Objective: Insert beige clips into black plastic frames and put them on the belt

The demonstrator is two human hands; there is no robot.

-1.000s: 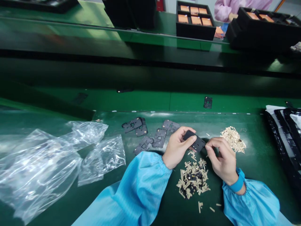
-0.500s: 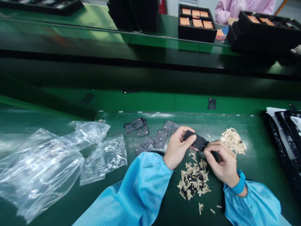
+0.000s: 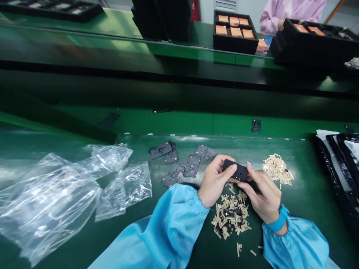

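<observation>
My left hand grips the left end of a flat black plastic part, thumb on its face and fingers behind. At the other end, my right hand holds the part's edge between thumb and fingers. Just below the hands lies a pile of small beige strips mixed with dark bits. A second heap of beige strips sits to the right of my right hand. Several similar black parts with cut-outs lie to the left of my left hand, some overlapping.
Crumpled clear plastic bags cover the left of the green table. Black trays in white wrapping stand at the right edge. On the raised shelf are black boxes with orange pieces; a person in pink sleeves is behind them.
My right hand has shifted from the lower right corner of the black part to gripping its right end, fingers now higher. The view has tilted slightly.
</observation>
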